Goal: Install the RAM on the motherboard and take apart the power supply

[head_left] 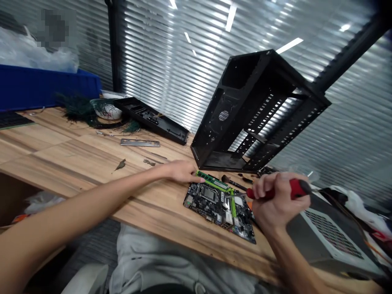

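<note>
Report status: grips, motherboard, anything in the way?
Left grip at RAM stick end; right grip closed around red-and-black screwdriver, shaft over motherboard. Motherboard face-up on wooden table. Brush near motherboard's far edge, possibly crowding screwdriver.

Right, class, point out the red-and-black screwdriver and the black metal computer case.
Red-and-black screwdriver point(295, 189), head view: red part of handle.
Black metal computer case point(230, 116), head view: panel beside round vent.

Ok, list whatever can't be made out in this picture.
- Screwdriver: in the head view, the right hand hides the middle of its handle.
- Its tip: head view, too small to tell what it touches on the motherboard.
- Markings on the motherboard: head view, too small and blurred to read.
- Left hand: head view, its back hides the palm.
- Blue bin: head view, cut off by the left picture edge.
</note>
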Motion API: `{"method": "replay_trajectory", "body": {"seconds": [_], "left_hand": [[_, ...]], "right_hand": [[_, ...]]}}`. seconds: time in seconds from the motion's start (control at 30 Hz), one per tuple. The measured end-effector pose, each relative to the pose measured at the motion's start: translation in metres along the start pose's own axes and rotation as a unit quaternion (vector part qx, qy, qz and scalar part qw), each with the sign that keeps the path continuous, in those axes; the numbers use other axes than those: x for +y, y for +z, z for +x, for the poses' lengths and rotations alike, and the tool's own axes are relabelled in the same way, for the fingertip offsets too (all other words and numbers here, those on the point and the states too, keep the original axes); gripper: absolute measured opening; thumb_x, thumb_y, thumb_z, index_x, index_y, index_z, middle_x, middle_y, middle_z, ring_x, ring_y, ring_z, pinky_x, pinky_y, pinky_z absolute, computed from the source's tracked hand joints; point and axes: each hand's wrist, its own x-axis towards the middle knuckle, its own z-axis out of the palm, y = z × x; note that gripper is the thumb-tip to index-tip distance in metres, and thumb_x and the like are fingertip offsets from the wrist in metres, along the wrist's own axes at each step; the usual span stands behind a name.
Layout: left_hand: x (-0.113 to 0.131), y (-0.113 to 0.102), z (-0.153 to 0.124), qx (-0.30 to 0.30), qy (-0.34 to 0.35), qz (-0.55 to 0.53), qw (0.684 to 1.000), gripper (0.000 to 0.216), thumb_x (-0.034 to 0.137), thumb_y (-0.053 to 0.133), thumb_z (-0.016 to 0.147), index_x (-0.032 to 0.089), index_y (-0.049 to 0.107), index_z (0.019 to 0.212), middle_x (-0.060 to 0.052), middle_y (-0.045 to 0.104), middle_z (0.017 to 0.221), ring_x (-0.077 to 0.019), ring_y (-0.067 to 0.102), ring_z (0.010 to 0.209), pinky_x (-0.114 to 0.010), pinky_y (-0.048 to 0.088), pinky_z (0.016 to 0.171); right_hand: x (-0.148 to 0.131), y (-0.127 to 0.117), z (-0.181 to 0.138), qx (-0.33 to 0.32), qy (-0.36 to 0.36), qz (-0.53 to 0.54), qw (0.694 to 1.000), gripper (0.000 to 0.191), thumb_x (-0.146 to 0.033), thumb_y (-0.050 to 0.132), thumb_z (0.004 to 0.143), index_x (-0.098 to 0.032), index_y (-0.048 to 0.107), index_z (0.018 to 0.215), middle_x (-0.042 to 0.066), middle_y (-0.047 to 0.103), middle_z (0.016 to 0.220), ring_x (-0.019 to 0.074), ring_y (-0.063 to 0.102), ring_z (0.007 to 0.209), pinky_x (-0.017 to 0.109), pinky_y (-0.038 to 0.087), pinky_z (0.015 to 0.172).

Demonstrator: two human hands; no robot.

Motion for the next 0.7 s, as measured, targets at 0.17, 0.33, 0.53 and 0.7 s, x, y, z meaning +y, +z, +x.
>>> {"method": "replay_trajectory", "body": {"seconds": [0.17, 0.33, 0.53, 0.7], "left_hand": [[0.004, 0.007, 0.0, 0.027, -0.018, 0.053, 0.998, 0.074, 0.089, 0.055, 0.08, 0.02, 0.082, 0.086, -0.01, 0.073, 0.073, -0.0232, 0.064, 0.067, -0.03, 0.039, 0.062], [0.014, 0.007, -0.004, 0.066, -0.005, 0.105, 0.992, 0.074, 0.085, 0.055, 0.085, 0.015, 0.079, 0.078, -0.015, 0.073, 0.073, -0.0273, 0.067, 0.07, -0.033, 0.04, 0.063], [0.059, 0.012, -0.036, 0.109, 0.164, 0.116, 0.974, 0.058, 0.073, 0.055, 0.094, 0.019, 0.075, 0.098, -0.011, 0.074, 0.099, -0.0263, 0.068, 0.086, -0.035, 0.049, 0.073], [0.085, 0.043, -0.061, 0.135, 0.183, 0.146, 0.963, 0.076, 0.081, 0.054, 0.088, 0.012, 0.069, 0.118, -0.02, 0.068, 0.123, -0.0342, 0.063, 0.111, -0.045, 0.051, 0.095]], "right_hand": [[0.015, 0.004, -0.015, -0.007, -0.007, 0.006, 1.0, 0.018, -0.022, 0.068, 0.09, -0.022, 0.053, 0.08, -0.01, 0.049, 0.054, 0.0084, 0.041, 0.039, 0.021, 0.033, 0.035], [0.012, -0.001, -0.031, -0.078, -0.04, 0.03, 0.996, 0.017, -0.021, 0.066, 0.091, -0.022, 0.054, 0.078, -0.008, 0.048, 0.054, 0.0086, 0.042, 0.039, 0.022, 0.036, 0.04], [-0.006, -0.009, -0.059, -0.254, -0.093, -0.025, 0.963, 0.012, -0.015, 0.06, 0.088, -0.022, 0.059, 0.079, -0.003, 0.053, 0.061, 0.0122, 0.05, 0.049, 0.029, 0.047, 0.049], [-0.01, -0.008, -0.073, -0.334, -0.156, -0.068, 0.927, 0.012, -0.014, 0.061, 0.08, -0.025, 0.055, 0.077, -0.005, 0.051, 0.056, 0.012, 0.047, 0.043, 0.027, 0.042, 0.046]]}}
